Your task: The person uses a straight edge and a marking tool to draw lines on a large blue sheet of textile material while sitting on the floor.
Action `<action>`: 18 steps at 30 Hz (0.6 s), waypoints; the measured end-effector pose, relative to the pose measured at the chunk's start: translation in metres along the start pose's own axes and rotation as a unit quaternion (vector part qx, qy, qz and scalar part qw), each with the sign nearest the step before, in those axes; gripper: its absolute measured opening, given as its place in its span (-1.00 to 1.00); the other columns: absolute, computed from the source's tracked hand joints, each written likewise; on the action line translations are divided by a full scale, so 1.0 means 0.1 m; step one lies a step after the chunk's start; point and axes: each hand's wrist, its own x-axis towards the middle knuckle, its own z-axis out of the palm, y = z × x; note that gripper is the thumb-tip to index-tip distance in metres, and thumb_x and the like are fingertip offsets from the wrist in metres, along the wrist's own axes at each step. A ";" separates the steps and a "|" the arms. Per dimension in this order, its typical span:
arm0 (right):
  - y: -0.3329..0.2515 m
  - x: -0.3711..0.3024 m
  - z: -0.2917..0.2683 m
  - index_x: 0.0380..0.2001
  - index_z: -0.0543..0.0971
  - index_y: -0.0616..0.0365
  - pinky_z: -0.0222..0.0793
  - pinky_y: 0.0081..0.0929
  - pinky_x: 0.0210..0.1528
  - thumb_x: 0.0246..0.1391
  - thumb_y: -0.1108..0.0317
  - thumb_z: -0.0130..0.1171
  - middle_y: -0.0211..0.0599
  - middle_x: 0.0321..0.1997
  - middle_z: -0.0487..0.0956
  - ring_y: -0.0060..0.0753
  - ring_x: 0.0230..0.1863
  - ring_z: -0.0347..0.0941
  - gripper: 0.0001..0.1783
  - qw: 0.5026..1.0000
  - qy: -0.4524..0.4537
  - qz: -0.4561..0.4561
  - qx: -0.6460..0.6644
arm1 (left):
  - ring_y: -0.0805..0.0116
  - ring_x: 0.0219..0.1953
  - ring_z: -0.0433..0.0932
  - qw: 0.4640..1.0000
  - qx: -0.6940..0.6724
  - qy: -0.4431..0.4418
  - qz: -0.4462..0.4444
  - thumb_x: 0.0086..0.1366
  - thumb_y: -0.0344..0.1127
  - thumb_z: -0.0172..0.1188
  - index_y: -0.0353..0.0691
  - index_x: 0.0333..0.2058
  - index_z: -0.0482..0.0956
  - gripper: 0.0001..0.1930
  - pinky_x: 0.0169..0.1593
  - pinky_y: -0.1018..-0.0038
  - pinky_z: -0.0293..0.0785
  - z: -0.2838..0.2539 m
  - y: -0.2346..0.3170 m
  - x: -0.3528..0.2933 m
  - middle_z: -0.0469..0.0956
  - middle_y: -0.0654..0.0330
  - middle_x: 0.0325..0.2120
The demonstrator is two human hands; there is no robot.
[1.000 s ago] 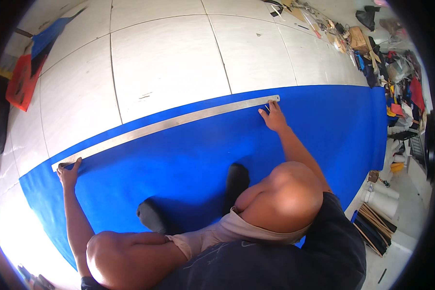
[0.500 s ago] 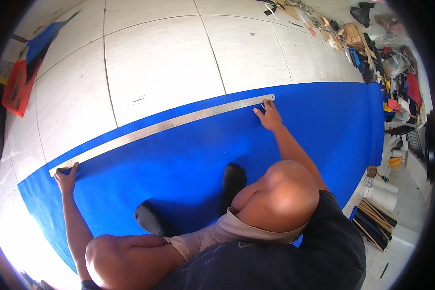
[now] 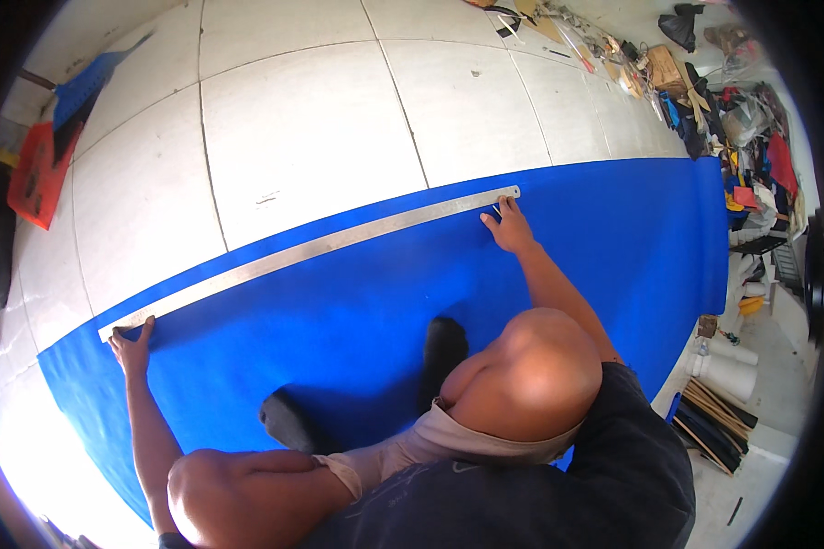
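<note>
A long metal ruler (image 3: 316,245) lies on a blue sheet (image 3: 613,238) spread over the floor, just inside and roughly along the sheet's far edge. My left hand (image 3: 133,349) grips the ruler's left end, thumb and fingers set apart against its near edge. At the other end, the fingertips of my right hand (image 3: 511,229) press on the ruler, with the thumb held away on the blue sheet. A thin, light stick-like thing shows by the right fingers, too small to name. Both my feet, in dark socks (image 3: 444,352), stand on the sheet between my hands.
White floor tiles (image 3: 293,119) stretch beyond the sheet. A red piece (image 3: 38,178) and a blue piece (image 3: 87,87) stand at the far left. Heaped scraps and bags (image 3: 696,101) line the right side, with white rolls (image 3: 728,371) and stacked strips (image 3: 712,425) nearer me.
The whole view has shifted slightly. Both hands stay at the two ends of the ruler, and the right end appears slightly farther in from the sheet's far edge.
</note>
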 end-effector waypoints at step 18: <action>0.06 0.03 -0.01 0.37 0.21 0.43 0.06 -0.18 0.50 0.26 -0.13 0.13 0.25 0.48 0.16 0.14 0.52 0.06 -0.09 1.000 0.003 -0.021 -0.001 | -0.03 0.53 -0.14 0.897 -0.077 -0.383 -0.207 -0.18 0.56 0.40 -0.33 0.45 -0.08 0.45 0.47 -0.01 0.02 -0.66 0.36 0.23 -0.12 -0.16 0.48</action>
